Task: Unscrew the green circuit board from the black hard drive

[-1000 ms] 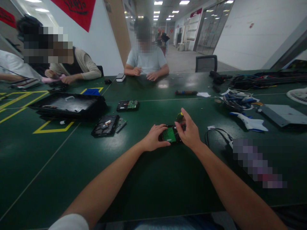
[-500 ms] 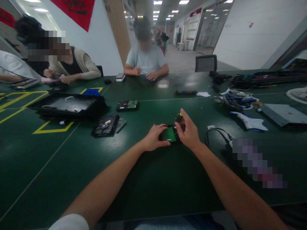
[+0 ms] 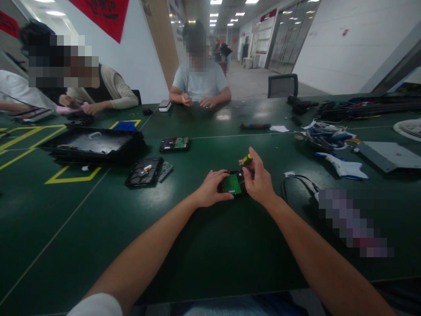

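Hard drive: just below frame centre, green board up, on table.
Left hand: braces drive's left end, fingers over top, thumb along near edge.
Right hand: raised over right end, pinching yellow-black tool, tilted; tip hidden.
Tool step: probably screw work; next turn calls for steady bracing.

One head-worn camera here, looking out forward and down over the green desk! Bare forearms sweep in from the lower left and lower right corners, bringing left hand and right hand close, just about mid-frame. And it's a wide view, reaching past a seated person at top centre to distant ceiling lights along the upper edge!
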The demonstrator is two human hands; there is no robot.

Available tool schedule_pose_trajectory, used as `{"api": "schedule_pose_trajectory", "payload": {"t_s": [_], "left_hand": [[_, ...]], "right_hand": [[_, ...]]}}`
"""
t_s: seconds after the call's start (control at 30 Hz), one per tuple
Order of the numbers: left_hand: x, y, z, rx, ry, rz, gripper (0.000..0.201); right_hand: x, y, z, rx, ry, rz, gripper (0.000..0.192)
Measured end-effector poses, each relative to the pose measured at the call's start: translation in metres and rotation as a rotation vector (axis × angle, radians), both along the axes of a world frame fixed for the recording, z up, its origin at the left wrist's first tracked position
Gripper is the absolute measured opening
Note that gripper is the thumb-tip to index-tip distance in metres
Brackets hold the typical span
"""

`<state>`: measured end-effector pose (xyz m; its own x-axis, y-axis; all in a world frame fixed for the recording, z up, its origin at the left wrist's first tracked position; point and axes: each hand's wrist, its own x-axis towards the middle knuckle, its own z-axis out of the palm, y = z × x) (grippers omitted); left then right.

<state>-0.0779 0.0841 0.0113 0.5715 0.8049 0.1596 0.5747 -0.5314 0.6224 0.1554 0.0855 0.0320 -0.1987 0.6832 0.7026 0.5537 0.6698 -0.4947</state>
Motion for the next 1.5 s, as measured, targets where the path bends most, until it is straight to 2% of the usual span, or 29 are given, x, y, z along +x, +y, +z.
{"api": "schedule_pose_trajectory", "payload": {"t_s": [0.57,0.8,1.5], "left_hand": [[-0.0005,0.0020,-0.0025,-0.006,0.000,0.004,0.087],[-0.0027,0.0027,-0.0031,-0.028,-0.024,0.016,0.095],[-0.0007,0.0024,-0.0041,0.001,-0.015,0.014,0.084]], "right_hand": [[-0.0002,-0.0015,-0.0008,0.020,-0.004,-0.021,0.071],[0.0002,-0.0017,-0.0004,0.017,-0.009,-0.019,0.071],[0.0003,-0.0019,-0.0021,0.024,-0.021,-0.034,0.070]]}}
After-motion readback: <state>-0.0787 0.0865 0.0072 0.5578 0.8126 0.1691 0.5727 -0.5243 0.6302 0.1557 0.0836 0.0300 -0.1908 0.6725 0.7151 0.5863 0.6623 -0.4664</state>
